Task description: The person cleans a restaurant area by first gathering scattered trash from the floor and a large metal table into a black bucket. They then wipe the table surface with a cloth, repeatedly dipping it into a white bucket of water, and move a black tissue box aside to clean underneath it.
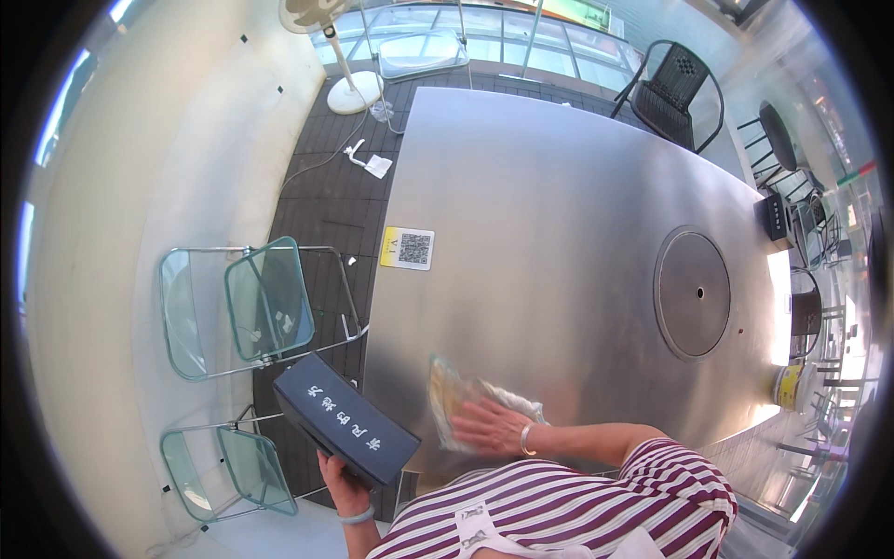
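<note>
My left hand point(341, 482) holds a dark box point(349, 419) with white writing, out past the near left corner of the steel table point(517, 230). The thumb and fingers grip its lower side, and part of the hand is hidden behind it. On the table's near edge, my right hand point(492, 426) presses a pale, yellowish cloth point(444, 398) against the metal. Its fingers lie flat over the cloth and are slightly blurred. A small card point(407, 248) with a printed code lies at the table's left edge.
A round metal lid point(693, 293) sits in the tabletop. At the far right edge stand another dark box point(773, 221) and a yellow-labelled tub point(789, 388). Clear folding chairs point(271, 300) point(255, 468) line the left wall. Beyond are a fan point(353, 92), paper scraps point(377, 166) and a black chair point(667, 98).
</note>
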Available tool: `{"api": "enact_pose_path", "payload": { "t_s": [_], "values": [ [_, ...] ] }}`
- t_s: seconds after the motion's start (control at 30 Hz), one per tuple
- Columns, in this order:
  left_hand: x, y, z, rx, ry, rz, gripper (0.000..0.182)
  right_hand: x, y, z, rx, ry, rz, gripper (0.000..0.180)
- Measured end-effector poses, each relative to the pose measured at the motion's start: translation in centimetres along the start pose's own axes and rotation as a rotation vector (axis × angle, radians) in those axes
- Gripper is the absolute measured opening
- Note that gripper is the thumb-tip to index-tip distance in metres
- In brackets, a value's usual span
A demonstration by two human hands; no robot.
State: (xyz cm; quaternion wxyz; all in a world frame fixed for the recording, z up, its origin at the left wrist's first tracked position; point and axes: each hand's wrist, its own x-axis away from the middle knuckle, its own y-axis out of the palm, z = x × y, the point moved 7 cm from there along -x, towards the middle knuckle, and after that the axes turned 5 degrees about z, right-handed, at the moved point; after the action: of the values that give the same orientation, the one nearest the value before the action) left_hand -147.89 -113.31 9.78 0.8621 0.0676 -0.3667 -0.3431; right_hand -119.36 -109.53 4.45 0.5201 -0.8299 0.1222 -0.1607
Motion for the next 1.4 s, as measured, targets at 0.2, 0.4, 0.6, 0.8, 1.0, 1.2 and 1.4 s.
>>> {"api": "enact_pose_path", "payload": {
  "t_s": [0.2, 0.4, 0.6, 0.8, 1.0, 1.2, 1.4],
  "values": [
    [1.6, -8.7, 2.7, 0.032, 0.096, 0.117, 0.053, -1.7, 0.2, 2.5, 0.045, -0.097, 0.008, 0.053],
    [6.3, -18.7, 3.6, 0.07, 0.152, 0.295, 0.053, -17.7, -9.0, 17.8, 0.371, 0.447, 0.272, 0.052],
    [9.9, -25.5, 3.1, 0.133, 0.133, 0.364, 0.05, -24.0, -4.8, 12.5, 0.375, 0.567, 0.334, 0.06],
    [6.8, -28.8, 3.5, 0.116, 0.134, 0.29, 0.047, -21.0, 6.1, -7.8, 0.141, 0.147, 0.111, 0.06],
    [0.8, -25.1, 4.0, 0.12, 0.06, 0.01, 0.043, -11.7, 8.1, -11.2, 0.054, 0.223, 0.268, 0.068],
    [-3.3, -17.4, 3.1, 0.017, 0.052, -0.06, 0.046, 3.9, 5.2, -5.8, 0.192, 0.448, 0.232, 0.05],
    [-3.6, -8.1, 1.2, -0.237, 0.041, -0.101, 0.053, 4.6, -3.5, 10.3, 0.304, 0.556, 0.175, 0.049]
  ]
}}
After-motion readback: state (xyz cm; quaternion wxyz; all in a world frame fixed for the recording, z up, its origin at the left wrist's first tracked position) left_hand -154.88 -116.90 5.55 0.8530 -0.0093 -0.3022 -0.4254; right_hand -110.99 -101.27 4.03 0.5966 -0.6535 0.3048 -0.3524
